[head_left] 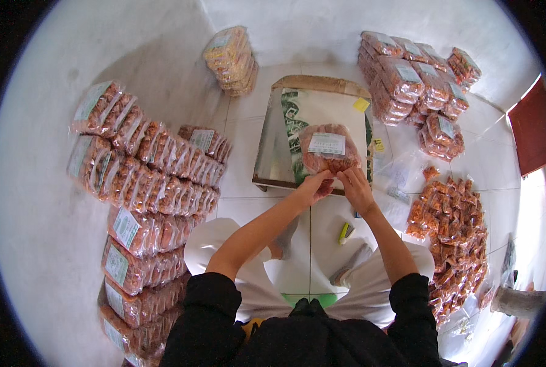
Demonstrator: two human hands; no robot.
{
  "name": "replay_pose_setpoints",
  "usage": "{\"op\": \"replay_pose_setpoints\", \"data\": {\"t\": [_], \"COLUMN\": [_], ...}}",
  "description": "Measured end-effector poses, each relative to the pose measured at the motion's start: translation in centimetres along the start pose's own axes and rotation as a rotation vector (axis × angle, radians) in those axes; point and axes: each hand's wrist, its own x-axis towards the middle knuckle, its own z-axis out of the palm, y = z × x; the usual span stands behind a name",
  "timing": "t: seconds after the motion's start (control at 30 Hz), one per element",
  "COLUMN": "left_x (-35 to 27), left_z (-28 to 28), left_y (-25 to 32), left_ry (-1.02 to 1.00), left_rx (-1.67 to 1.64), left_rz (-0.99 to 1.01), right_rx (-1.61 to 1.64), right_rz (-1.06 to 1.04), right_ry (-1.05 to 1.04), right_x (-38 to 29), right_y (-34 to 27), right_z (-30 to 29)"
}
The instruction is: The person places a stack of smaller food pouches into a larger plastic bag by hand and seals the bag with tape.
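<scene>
A clear plastic bag of reddish-brown packets [331, 149] with a green-and-white printed label lies on a low table [266, 147] whose top bears green and white print. My left hand [318, 186] and my right hand [355, 183] meet at the bag's near edge, fingertips close together, pinching the plastic. The exact grip of the fingertips is partly hidden. A yellow paper note [361, 104] sticks to the table's far right part.
Long stacked rows of bagged packets [163, 183] stand at left. Other stacks are at the back left [231, 59] and back right [406, 78]. A heap of small orange-brown packets [452, 238] lies at right. A yellow-green stapler-like tool [345, 233] rests on the tiled floor between my feet.
</scene>
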Motion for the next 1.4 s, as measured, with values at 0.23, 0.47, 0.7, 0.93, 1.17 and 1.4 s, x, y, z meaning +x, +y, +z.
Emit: {"op": "replay_pose_setpoints", "data": {"t": [0.23,0.47,0.7,0.93,1.17,1.4], "left_x": [1.5,3.5,3.7,3.2,3.1,2.8], "left_z": [-1.4,-3.1,-2.7,-1.5,-1.4,-0.4], "left_y": [-2.3,-5.6,-7.3,-7.3,-7.3,-6.7], "left_ry": [0.069,0.191,0.351,0.327,0.304,0.255], "left_rx": [0.068,0.178,0.226,0.215,0.202,0.181], "left_rz": [-0.118,0.026,0.029,0.072,0.111,0.153], "right_rx": [0.016,0.017,0.036,-0.027,0.616,1.305], "right_rz": [0.067,0.977,1.726,1.54,1.234,1.39], "right_ry": [-0.038,0.385,-0.297,-0.182,0.454,0.326], "right_x": [-3.6,-12.2,-20.1,-21.6,-16.9,-11.6], "right_y": [-0.6,-3.9,-5.2,-5.3,-6.9,-4.8], "right_z": [1.1,4.9,11.9,13.9,11.5,6.8]}}
